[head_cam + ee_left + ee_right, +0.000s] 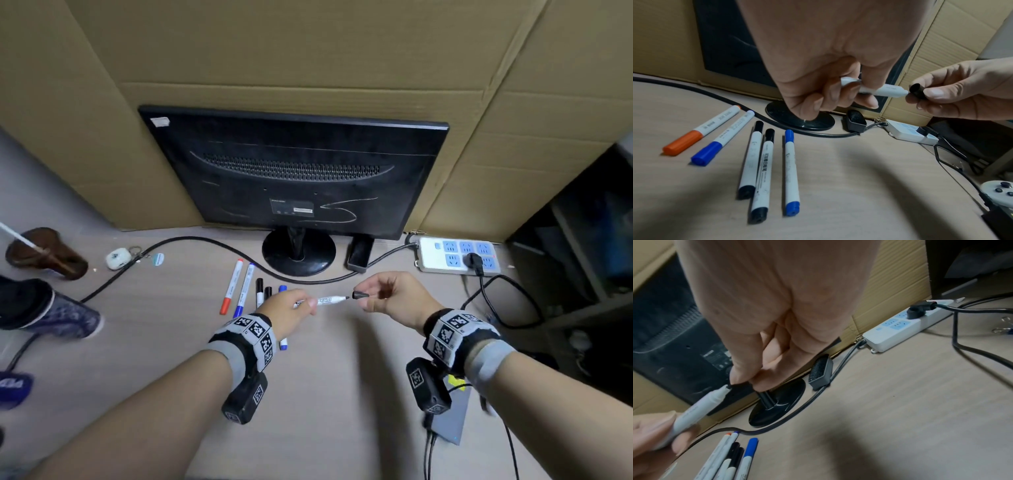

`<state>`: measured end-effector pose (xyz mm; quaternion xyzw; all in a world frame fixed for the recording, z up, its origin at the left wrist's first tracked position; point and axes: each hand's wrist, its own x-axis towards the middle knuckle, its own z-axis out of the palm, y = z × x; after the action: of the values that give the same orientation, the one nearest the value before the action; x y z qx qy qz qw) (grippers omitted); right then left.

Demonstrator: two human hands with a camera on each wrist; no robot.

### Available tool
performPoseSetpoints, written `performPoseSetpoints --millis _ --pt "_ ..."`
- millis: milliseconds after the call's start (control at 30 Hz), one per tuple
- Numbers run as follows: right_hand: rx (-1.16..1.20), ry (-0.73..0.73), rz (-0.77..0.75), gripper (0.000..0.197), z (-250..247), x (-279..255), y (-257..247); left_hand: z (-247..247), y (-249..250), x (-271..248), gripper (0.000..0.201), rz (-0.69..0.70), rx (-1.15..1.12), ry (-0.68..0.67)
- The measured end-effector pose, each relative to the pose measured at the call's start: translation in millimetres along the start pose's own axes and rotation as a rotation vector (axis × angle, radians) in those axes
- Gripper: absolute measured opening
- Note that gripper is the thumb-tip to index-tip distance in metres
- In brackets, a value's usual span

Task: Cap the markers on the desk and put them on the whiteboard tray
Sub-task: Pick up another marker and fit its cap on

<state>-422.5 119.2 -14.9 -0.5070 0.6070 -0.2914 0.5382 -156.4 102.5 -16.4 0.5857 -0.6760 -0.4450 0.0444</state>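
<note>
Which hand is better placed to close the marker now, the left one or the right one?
The right hand. It pinches the black cap, open end facing the tip of the marker, a small gap away. The left hand grips the barrel and only needs to hold it steady.

The head camera is looking down from above at the desk (pixel 325 377). The left wrist camera is sitting low, facing right toward the power strip (pixel 908 132). The right wrist camera is facing left. Both are sharing the monitor base (pixel 777 405).
</note>
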Motion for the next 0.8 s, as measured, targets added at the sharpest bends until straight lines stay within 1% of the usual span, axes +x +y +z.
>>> performPoseSetpoints --millis 133,433,600,733,800 --pt "-0.057 0.001 -0.022 0.020 4 -7 -8 -8 1 -10 0.043 0.001 0.006 0.032" --pt "-0.106 -0.005 -0.049 0.020 11 -16 -22 -9 9 -29 0.036 0.029 0.006 0.039" --pt "-0.106 -0.021 -0.053 0.020 12 -22 -30 -7 21 -34 0.035 0.079 0.030 0.046" --pt "-0.089 -0.036 -0.079 0.020 9 -26 -36 -8 25 -35 0.040 0.113 0.007 0.048" --pt "-0.065 -0.057 -0.074 0.020 8 -28 -38 -9 27 -37 0.036 0.137 -0.017 0.034"
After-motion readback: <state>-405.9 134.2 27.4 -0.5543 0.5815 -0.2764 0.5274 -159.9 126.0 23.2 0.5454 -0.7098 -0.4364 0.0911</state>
